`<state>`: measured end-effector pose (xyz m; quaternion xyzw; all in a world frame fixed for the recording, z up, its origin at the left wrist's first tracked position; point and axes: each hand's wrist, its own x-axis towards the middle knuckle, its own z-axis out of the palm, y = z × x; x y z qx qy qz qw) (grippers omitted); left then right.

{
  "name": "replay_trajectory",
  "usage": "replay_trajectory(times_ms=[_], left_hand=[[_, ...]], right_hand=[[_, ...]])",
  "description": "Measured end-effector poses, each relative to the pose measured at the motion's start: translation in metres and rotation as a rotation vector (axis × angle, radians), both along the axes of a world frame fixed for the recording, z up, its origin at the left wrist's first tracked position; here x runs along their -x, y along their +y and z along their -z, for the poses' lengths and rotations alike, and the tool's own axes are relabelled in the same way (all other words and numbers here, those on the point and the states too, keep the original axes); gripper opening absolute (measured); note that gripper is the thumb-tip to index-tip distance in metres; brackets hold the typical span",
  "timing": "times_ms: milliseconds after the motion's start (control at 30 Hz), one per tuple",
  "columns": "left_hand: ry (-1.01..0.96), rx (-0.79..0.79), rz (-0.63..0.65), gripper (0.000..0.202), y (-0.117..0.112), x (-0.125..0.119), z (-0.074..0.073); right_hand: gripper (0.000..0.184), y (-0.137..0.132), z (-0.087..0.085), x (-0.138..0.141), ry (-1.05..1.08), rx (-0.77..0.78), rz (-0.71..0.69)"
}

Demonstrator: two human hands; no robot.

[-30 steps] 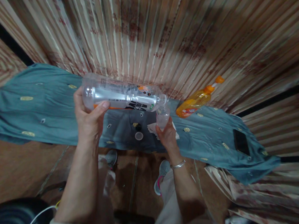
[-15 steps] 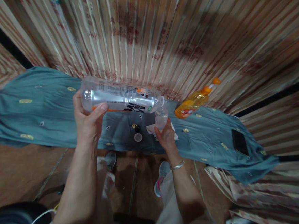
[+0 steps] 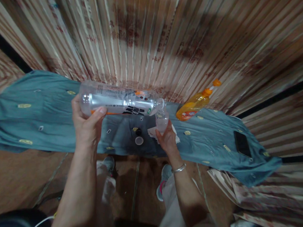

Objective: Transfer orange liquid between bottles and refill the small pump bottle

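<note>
My left hand [image 3: 87, 124] grips the base end of a large clear plastic bottle [image 3: 121, 102] and holds it level, its open mouth pointing right. My right hand [image 3: 166, 140] holds a small clear bottle [image 3: 162, 119] upright, directly under the large bottle's mouth; the two openings almost touch. A silver bracelet sits on my right wrist. Below both bottles, on the teal cloth [image 3: 49, 120], lie a pale round cap [image 3: 139, 140], a small dark cap [image 3: 139, 131] and a crumpled white tissue [image 3: 152, 131].
An orange bottle with a spout [image 3: 195, 104] lies tilted at the back of the cloth, against the striped curtain [image 3: 157, 34]. A black phone [image 3: 241, 143] rests on the cloth at the right. My shoes and a brown floor show below the cloth's front edge.
Both hands and the two bottles keep their pose. The view has drifted slightly, with the bottles a little lower and to the left in the picture.
</note>
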<state>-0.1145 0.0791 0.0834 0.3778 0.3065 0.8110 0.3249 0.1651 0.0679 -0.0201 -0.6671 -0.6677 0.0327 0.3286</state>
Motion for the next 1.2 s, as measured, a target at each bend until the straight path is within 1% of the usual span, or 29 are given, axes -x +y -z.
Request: replay_trajectory(times_ms=[100, 400, 600, 867, 1067, 1200], left_hand=[[-0.011, 0.012, -0.011, 0.069, 0.0000, 0.0000, -0.0004], [0.059, 0.037, -0.013, 0.064, -0.0026, 0.0053, -0.0008], [0.023, 0.046, -0.015, 0.064, -0.0030, 0.0033, -0.0018], [0.023, 0.059, -0.010, 0.065, -0.0032, 0.0003, -0.0065], [0.055, 0.075, -0.017, 0.053, -0.0009, 0.0023, -0.0080], [0.056, 0.098, 0.012, 0.054, 0.0015, 0.0068, -0.0089]], right_hand=[[0.071, 0.0003, 0.0012, -0.0003, 0.008, -0.018, -0.010], [0.072, -0.0008, -0.0018, 0.0012, 0.023, -0.015, -0.030], [0.072, 0.0005, -0.0004, 0.0002, 0.007, 0.020, -0.010], [0.072, -0.0012, 0.0001, -0.0002, 0.017, -0.015, -0.038], [0.067, -0.0012, -0.0010, 0.0030, 0.045, -0.047, -0.035], [0.067, -0.0008, -0.0015, 0.0038, 0.044, -0.041, -0.040]])
